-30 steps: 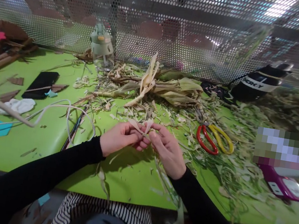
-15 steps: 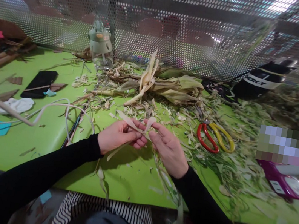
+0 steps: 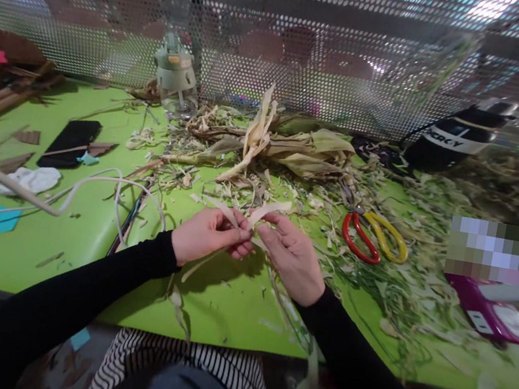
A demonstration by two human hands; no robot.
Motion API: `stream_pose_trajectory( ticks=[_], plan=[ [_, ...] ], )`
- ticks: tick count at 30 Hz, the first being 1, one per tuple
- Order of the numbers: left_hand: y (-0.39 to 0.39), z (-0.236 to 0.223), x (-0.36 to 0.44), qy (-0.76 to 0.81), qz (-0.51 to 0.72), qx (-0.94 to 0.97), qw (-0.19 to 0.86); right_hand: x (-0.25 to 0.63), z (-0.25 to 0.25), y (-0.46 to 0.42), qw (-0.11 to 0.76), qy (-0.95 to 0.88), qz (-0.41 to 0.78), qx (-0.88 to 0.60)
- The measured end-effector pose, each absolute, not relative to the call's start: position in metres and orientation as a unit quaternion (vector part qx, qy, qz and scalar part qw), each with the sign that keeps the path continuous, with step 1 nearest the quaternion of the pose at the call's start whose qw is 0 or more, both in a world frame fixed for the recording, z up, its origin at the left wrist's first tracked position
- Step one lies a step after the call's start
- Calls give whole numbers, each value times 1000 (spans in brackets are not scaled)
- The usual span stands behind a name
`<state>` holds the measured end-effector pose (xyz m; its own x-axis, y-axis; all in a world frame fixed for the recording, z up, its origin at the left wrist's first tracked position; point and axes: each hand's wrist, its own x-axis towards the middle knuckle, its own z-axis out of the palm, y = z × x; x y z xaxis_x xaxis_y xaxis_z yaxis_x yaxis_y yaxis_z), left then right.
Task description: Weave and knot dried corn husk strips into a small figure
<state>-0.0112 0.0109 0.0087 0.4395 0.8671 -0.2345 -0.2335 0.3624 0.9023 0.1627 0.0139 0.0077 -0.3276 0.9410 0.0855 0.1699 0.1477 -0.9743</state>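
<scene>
My left hand (image 3: 207, 234) and my right hand (image 3: 293, 256) meet just above the green table (image 3: 80, 257), both pinched on a pale corn husk strip (image 3: 271, 209). One end of the strip curls up and to the right past my right thumb. Another end runs back to the left over my left fingers, and a thin tail hangs below my left palm. Behind my hands lies a pile of dried corn husks (image 3: 292, 147).
Red and yellow scissors (image 3: 372, 236) lie right of my hands among husk scraps. A black phone (image 3: 70, 143), a white cable (image 3: 65, 195) and paper bits lie to the left. A bottle (image 3: 175, 77) and a dark bag (image 3: 452, 144) stand against the perforated metal screen.
The husk strip has been pulled longer. Its free end now sticks out farther up and to the right of my right hand. Both hands stay almost in place.
</scene>
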Motion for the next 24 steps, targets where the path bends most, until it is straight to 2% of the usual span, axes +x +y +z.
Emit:
stream_pose_trajectory(
  ticks=[4, 10, 18, 24],
  plan=[
    [10, 8, -11, 361, 349, 416, 758, 163, 8, 15, 381, -650, 509, -416],
    [8, 5, -8, 382, 352, 408, 751, 159, 8, 13, 418, -628, 515, -407],
    [10, 7, -9, 385, 363, 410, 743, 159, 9, 12, 428, -635, 475, -434],
    [8, 2, -5, 391, 360, 471, 704, 157, 10, 12, 397, -621, 535, -413]
  ],
)
